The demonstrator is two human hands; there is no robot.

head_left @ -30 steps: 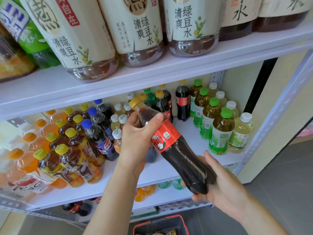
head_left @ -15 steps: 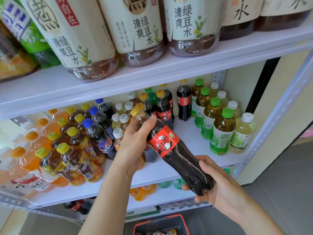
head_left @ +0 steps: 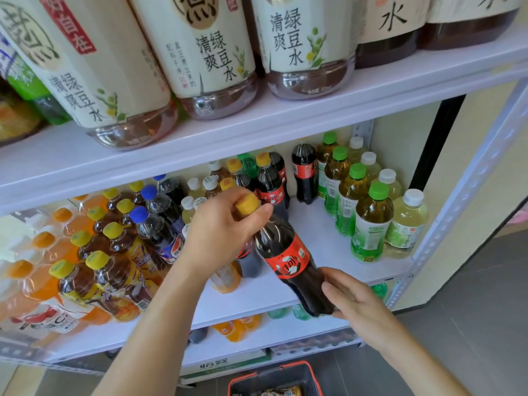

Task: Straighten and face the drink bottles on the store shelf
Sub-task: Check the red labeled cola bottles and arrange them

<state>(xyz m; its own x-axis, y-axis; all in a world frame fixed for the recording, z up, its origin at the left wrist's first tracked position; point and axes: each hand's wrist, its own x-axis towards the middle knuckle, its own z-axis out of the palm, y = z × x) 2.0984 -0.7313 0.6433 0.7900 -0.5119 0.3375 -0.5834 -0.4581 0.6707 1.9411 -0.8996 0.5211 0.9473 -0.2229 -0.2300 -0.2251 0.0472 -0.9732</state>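
Observation:
A dark cola bottle with a red label and a yellow cap is held tilted over the front of the middle shelf. My left hand grips its neck just under the cap. My right hand holds its base, below the shelf's front edge. Behind it stand more cola bottles with their red labels facing front. Green-capped tea bottles stand in a row at the right.
Amber tea bottles with yellow caps and orange drinks fill the shelf's left side. Large beige-labelled bottles sit on the upper shelf. A red-rimmed basket stands on the floor below. A white perforated upright bounds the right.
The cola bottle has swung more upright and in toward the shelf. My left hand slid up from the label to the neck by the cap. My right hand followed at the base.

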